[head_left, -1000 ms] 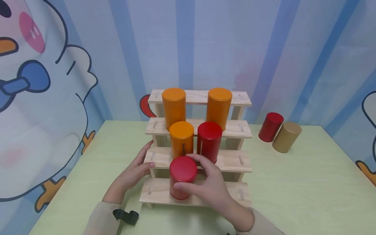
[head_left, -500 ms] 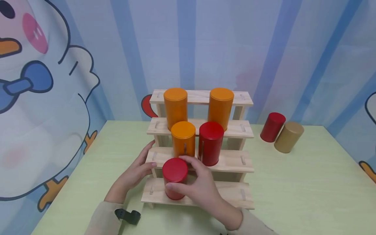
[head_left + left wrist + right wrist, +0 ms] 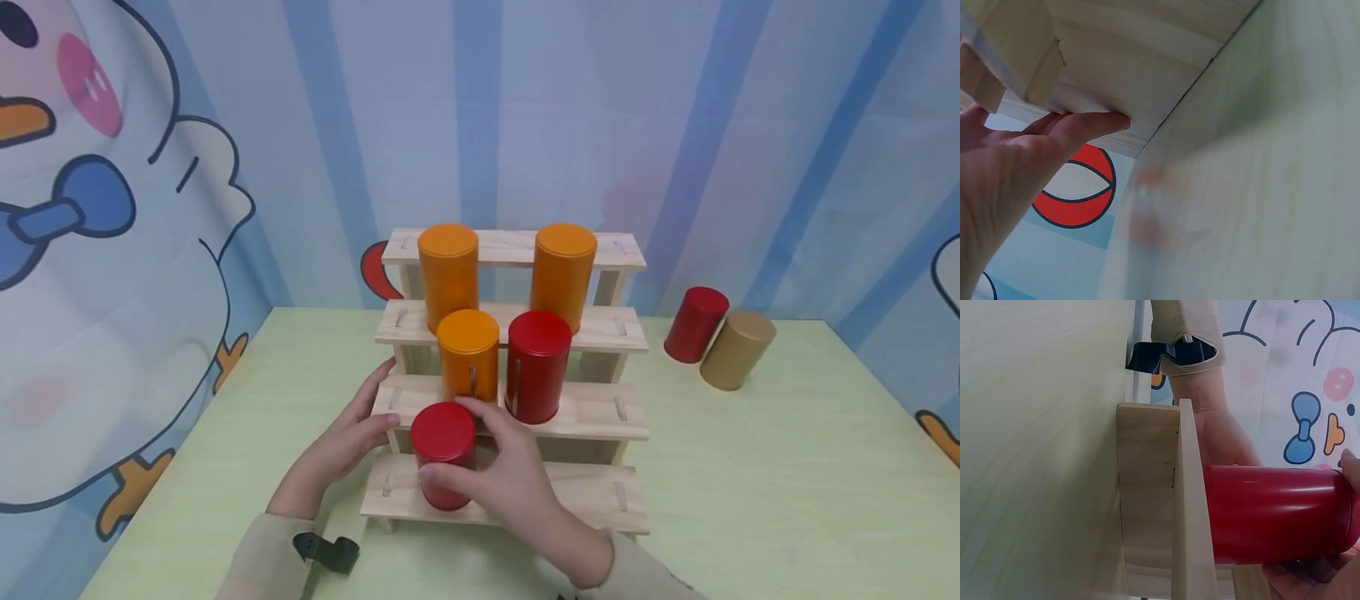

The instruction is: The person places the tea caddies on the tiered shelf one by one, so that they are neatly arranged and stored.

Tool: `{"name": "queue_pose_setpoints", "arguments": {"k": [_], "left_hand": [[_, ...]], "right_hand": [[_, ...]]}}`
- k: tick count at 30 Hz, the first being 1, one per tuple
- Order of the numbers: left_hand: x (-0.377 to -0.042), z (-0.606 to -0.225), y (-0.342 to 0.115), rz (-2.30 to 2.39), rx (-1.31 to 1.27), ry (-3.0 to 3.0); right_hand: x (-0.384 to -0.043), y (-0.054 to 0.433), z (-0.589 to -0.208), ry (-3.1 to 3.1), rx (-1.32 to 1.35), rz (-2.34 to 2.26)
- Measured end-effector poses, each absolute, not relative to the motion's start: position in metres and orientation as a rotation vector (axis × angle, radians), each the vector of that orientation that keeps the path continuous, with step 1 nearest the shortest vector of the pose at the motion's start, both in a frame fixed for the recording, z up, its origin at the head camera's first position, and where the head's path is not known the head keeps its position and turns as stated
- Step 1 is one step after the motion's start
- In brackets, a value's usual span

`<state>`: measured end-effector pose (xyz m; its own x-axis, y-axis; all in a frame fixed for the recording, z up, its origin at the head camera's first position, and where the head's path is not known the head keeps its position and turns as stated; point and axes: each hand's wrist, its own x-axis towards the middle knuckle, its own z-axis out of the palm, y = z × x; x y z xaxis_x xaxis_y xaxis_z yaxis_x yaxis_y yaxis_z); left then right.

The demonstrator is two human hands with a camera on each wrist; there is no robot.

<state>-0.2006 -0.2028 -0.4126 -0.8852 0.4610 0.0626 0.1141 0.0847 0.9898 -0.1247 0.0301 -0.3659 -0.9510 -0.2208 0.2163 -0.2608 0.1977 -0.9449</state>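
In the head view, my right hand holds a red cylindrical tin between thumb and fingers. The tin stands upright on the lowest step of a wooden four-step rack, left of its middle. The right wrist view shows the red tin with its base against that step board and fingers at its lid end. My left hand touches the rack's left side, thumb at the second step's end. In the left wrist view, the left hand has its fingers extended against the wooden side; its thumb is mostly hidden.
An orange tin and a red tin stand on the second step. Two taller orange tins stand one step higher. A red tin and a gold tin stand on the table right of the rack. A printed curtain hangs behind.
My right hand has moved the red tin leftward along the lowest step, mostly in the first half second and only slightly since. The left hand stays at the rack's side.
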Motion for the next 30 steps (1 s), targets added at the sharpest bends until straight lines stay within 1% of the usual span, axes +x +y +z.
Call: {"name": "queue_pose_setpoints", "arguments": {"k": [10, 16, 24, 30], "left_hand": [[-0.201, -0.412, -0.202, 1.869, 0.554, 2.108], [-0.2, -0.412, -0.202, 1.87, 0.551, 2.109], [-0.2, -0.411, -0.202, 1.861, 0.539, 2.118], [-0.2, -0.41, -0.201, 1.855, 0.542, 2.117]], "right_hand": [[-0.123, 0.033, -0.367, -2.425, 0.471, 1.881], [-0.118, 0.042, -0.36, -2.372, 0.476, 1.889], [-0.115, 0.071, -0.34, -2.288, 0.584, 1.804], [-0.115, 0.101, -0.324, -2.315, 0.536, 1.679]]}}
